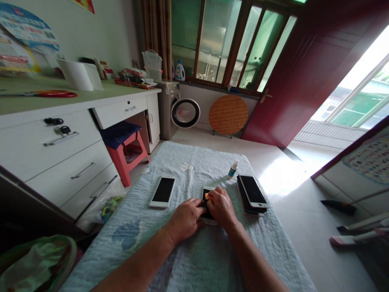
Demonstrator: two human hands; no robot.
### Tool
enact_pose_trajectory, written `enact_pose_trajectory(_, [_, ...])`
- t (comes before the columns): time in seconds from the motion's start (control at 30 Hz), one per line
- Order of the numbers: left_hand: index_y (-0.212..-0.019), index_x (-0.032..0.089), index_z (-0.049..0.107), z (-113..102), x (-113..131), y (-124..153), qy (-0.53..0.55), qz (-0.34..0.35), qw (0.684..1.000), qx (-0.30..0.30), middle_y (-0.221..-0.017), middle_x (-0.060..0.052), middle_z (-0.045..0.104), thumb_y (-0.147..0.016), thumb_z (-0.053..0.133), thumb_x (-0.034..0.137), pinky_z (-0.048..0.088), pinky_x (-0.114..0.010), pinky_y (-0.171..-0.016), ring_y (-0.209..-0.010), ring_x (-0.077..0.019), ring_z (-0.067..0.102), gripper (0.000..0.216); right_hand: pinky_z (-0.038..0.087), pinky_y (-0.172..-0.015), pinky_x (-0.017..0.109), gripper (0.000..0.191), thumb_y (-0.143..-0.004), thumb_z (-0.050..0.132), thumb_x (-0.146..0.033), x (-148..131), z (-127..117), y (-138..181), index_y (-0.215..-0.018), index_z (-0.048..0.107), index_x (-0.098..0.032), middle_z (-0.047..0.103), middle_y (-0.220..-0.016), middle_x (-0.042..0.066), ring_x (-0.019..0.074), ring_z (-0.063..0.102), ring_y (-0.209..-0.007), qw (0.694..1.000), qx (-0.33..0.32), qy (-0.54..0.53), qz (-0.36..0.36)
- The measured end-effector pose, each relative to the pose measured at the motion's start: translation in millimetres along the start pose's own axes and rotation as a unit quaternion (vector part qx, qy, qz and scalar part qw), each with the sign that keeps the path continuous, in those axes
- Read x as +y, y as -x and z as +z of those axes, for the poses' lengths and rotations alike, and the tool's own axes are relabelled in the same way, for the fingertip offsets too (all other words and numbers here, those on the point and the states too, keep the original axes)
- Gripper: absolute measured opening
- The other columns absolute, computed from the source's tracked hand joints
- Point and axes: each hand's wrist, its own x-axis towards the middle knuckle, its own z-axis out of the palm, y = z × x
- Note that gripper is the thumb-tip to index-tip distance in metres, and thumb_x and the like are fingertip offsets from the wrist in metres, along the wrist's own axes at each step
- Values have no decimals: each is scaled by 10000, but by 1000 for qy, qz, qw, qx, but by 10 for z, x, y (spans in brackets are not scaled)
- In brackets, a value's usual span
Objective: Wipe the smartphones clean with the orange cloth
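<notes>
Near the middle of a quilted cloth [194, 159], a white-edged phone [208, 216] is touched by the loosely bent left hand [189, 215]; whether it is gripped cannot be told. An orange scrap [207, 196] is pinched over its screen by the right hand [221, 206], fingers closed. The label of a small bottle [233, 170] near the far right corner cannot be read.

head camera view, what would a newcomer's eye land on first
Probably the white-framed phone near the middle of the quilted cloth, with the left hand at its left side and the right hand pressing something small and orange over its screen. Next might come the big dark red door, slanting across the upper right, and the washing machine at the back, its round door swung open.
</notes>
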Motion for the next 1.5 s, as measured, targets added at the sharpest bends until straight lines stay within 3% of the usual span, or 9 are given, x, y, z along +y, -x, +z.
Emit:
enact_pose_trajectory(0.53, [-1088,247,679,-6,8,13,5,5,1000,-2,-1148,-50,621,-824,634,232,428,-355,-1007,-1121,-257,541,269,400,-769,232,163,-766,525,-87,-16,15,8,-792,647,-193,563,-834,26,154,533,-810,1000,4,-19,17])
enact_pose_trajectory(0.87, [-1116,258,678,14,-16,7,7,-3,1000,-8,-1206,-55,609,-868,616,321,431,-358,-1001,-1134,-259,539,263,393,-770,225,203,-730,521,-41,-30,-50,10,-744,658,-190,574,-807,12,142,534,-814,997,-49,-38,-56])
enact_pose_trajectory(1.27, [-1108,234,686,-7,7,2,-8,-1,1000,-5,-1220,-72,615,-826,640,242,430,-386,-1021,-1152,-273,545,286,386,-859,261,278,-820,523,-59,119,-16,-30,-936,714,-224,614,-924,38,178,522,-902,1000,11,21,-5])
enact_pose_trajectory(1.5, [-1109,214,693,2,0,10,-11,0,1000,1,-1252,-86,610,-805,658,214,429,-381,-1032,-1166,-278,547,306,374,-852,264,275,-882,481,-103,143,-34,-51,-940,724,-218,599,-905,51,184,515,-903,999,30,26,20])
